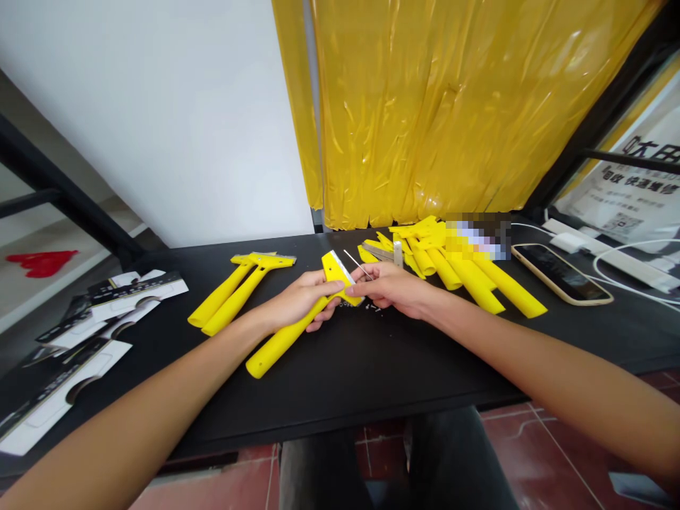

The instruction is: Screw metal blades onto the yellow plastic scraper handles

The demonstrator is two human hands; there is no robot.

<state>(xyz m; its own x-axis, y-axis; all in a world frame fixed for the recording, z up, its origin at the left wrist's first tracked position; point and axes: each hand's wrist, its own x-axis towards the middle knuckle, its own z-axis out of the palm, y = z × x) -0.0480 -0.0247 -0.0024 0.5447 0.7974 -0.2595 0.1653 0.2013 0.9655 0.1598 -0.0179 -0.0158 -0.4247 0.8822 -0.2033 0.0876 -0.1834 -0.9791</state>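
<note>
A yellow scraper [284,347] with a metal blade along its head lies across my left hand [305,294], its hollow handle pointing down toward the near left. The fingers of that hand are closed round its neck, thumb on top. My right hand [393,287] is pinched at the blade end of the head, touching it with the thumb. A thin metal rod [355,263] sticks out from my right fingers toward the upper left; its other end is hidden. Small light crumbs [372,308] lie on the table below the hands.
Two yellow scrapers [239,294] lie to the left, and a heap of several yellow scraper parts [457,269] to the right. Beyond are a phone [566,273], white cables and a power strip [610,255]. Black-and-white card sleeves [100,361] cover the black table's [223,397] left end.
</note>
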